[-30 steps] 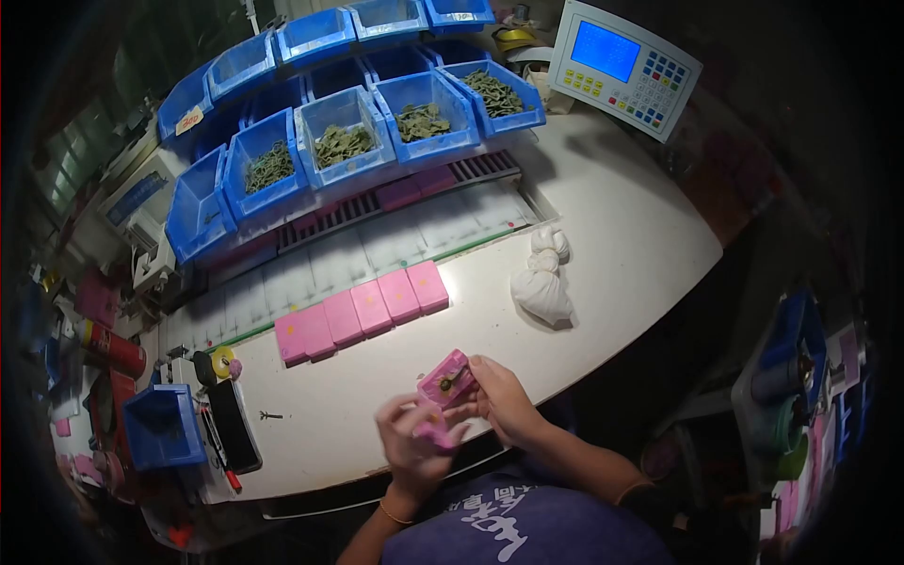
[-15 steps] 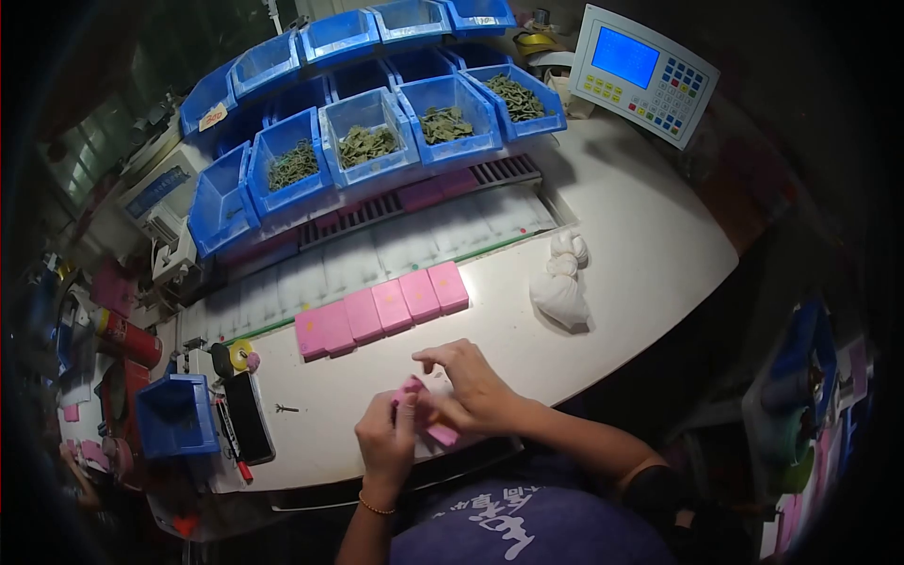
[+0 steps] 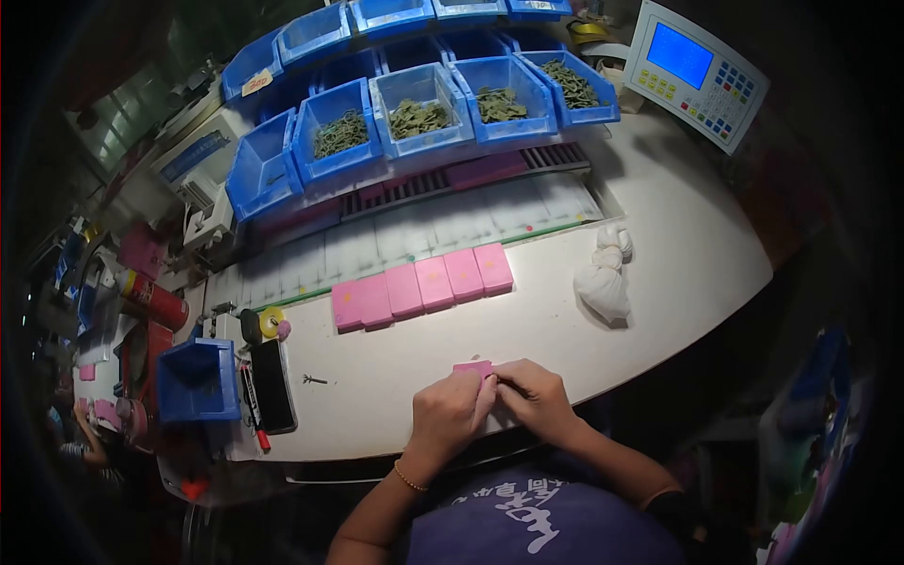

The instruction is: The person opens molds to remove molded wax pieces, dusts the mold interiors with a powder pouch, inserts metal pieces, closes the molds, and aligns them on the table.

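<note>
A small pink box is at the table's front edge, between my two hands and partly covered by them. My left hand is closed round its near left side. On the right, my right hand pinches the box's right edge, the fingers bent. Whatever lies inside the box is hidden. Farther back on the table, several pink boxes stand side by side in a slanted row.
Blue bins with green pieces stand at the back. A white tied bag lies right, below a keypad display. To the left are a phone, a red marker, an empty-looking blue bin and a twig.
The view has shifted, so the table's things appear farther right. My hands have come together round the pink box, which was earlier held open with a dark piece in it.
</note>
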Tool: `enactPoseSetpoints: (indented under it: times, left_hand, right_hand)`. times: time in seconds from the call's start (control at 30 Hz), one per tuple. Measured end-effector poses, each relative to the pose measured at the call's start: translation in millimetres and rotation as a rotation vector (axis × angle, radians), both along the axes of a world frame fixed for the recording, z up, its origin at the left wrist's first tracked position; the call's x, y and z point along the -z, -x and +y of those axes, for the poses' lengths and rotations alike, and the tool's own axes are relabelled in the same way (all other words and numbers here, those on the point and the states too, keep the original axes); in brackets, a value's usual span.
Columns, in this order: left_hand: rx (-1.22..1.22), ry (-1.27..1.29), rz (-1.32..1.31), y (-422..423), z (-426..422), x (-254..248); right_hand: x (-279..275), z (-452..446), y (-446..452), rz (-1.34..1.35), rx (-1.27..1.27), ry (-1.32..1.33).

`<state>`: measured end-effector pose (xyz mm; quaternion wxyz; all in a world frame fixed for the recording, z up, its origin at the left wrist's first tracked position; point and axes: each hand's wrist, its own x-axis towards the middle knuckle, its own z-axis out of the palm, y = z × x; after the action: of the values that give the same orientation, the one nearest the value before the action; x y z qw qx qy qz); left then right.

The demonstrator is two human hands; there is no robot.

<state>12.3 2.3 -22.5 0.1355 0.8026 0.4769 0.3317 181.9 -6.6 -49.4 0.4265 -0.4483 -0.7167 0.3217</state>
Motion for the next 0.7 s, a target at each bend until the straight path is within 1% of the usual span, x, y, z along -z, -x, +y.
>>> enactPoseSetpoints:
  times: [0.03,0.07,0.1,0.13,0.2,0.23,0.3,0.33,0.37,0.43,0.47,0.5,0.53,0.57,0.6,0.67,0.7]
  left_hand:
    - [-0.003,0.002,0.0,0.5,-0.1,1.4]
    - [-0.021,0.033,-0.08,0.7,-0.2,2.7]
    - [-0.038,0.065,-0.16,0.6,-0.6,3.7]
    - [-0.034,0.067,-0.162,2.5,-1.2,4.0]
    - [-0.048,0.202,-0.229,10.8,-2.9,4.7]
    - [-0.037,0.204,-0.233,14.0,-3.2,8.2]
    - [-0.061,0.093,-0.125,21.1,-1.4,14.3]
    - [-0.076,0.047,-0.135,27.9,-0.2,12.6]
    - [-0.196,0.358,-0.364,35.5,-3.1,14.3]
    - [-0.249,0.178,-0.352,38.9,-3.7,18.8]
    - [-0.239,0.183,-0.352,35.2,-5.0,18.7]
    - [-0.241,0.142,-0.374,29.9,-7.8,17.1]
    - [-0.244,0.098,-0.398,26.2,-9.9,15.1]
    - [-0.24,0.096,-0.403,24.8,-11.2,12.4]
    - [-0.246,0.105,-0.372,24.5,-12.4,9.4]
    - [-0.256,0.111,-0.344,24.8,-12.6,8.8]
    - [-0.256,0.118,-0.392,25.2,-12.6,10.3]
  right_hand:
    - [2.6,0.6,-0.8,0.078,0.038,0.072]
    - [4.6,1.6,1.0,0.097,0.063,0.04]
    - [4.5,2.1,2.0,0.095,0.065,0.042]
    - [3.8,3.6,2.9,0.082,0.04,0.013]
    - [-2.8,6.3,6.3,0.059,0.013,-0.021]
    - [-3.2,5.4,8.2,0.054,0.024,-0.02]
    - [-4.2,3.7,10.9,0.16,0.048,0.127]
    - [-5.8,5.8,12.4,0.157,0.058,0.122]
    - [-8.0,9.5,14.0,0.226,0.108,0.208]
    - [-10.6,14.5,16.4,0.368,0.212,0.385]
    - [-4.3,23.2,17.6,0.279,0.222,0.269]
    - [-2.7,24.5,17.7,0.277,0.232,0.271]
    - [-4.2,27.6,18.0,0.211,0.271,0.209]
    - [-9.0,29.8,18.0,0.144,0.306,0.143]
    - [-11.1,28.5,17.6,0.141,0.307,0.137]
    - [-11.8,20.3,17.5,-0.19,0.46,-0.203]
    - [-12.3,14.4,14.2,-0.193,0.456,-0.206]
